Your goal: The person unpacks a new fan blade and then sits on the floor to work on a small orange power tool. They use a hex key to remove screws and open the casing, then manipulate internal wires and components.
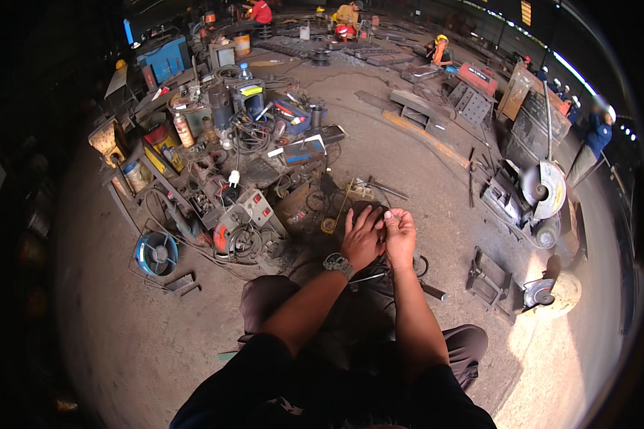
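- Cut-off saw (553,189) stood at your 3 o'clock.
- Your left hand (362,242) half-spread over dark piece (359,204), 12 o'clock; couldn't tell if gripping.
- Your right hand (400,234) pinched narrow, contents unclear.
- Tape measure (328,226) lay 9 o'clock.

No wording is legible: the label (184,131) on the can (182,123) is too small, as are the pale marks (475,72) on the red case (479,83), well right of the can.

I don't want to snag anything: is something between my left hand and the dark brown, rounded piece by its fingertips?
Nothing visible stands between your bare left hand and the dark brown, rounded piece; the hand overlaps it in view, though contact is unclear.
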The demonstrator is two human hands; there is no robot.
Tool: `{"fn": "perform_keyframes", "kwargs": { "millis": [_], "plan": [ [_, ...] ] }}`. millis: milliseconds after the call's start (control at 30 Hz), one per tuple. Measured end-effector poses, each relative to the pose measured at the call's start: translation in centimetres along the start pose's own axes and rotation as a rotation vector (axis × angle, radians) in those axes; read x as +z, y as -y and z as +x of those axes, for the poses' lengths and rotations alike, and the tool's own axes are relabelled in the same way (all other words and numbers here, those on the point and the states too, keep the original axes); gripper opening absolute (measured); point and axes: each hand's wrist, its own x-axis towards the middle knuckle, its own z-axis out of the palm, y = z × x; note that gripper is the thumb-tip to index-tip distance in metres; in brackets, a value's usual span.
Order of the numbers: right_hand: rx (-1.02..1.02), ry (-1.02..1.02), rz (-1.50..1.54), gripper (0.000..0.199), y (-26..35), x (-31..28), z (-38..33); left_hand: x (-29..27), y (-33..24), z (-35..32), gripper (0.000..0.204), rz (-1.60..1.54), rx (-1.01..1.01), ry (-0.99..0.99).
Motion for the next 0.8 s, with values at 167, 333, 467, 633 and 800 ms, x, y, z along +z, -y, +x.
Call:
{"fn": "perform_keyframes", "kwargs": {
  "millis": [167,333,467,633,800],
  "plan": [
    [-0.324,-0.12,-0.373,0.015,-0.4,1.3,-0.6,0.1,0.5,-0.2,0.052,0.001,0.038,-0.026],
    [-0.223,-0.004,-0.405,0.012,-0.1,-0.6,-0.9,-0.6,-0.1,-0.2,0.049,-0.023,0.016,-0.007],
    [-0.09,0.007,-0.169,0.022,1.0,0.2,-1.3,-1.1,-0.1,-0.1,0.053,-0.022,-0.003,0.07],
    [0.019,-0.076,-0.025,0.018,0.9,0.2,0.1,-0.4,-0.2,-0.1,0.056,-0.017,0.009,-0.049],
    [-0.217,-0.117,-0.391,0.02,0.2,1.0,0.3,-0.5,0.1,-0.1,0.053,0.008,0.008,-0.012]
  ]
}}
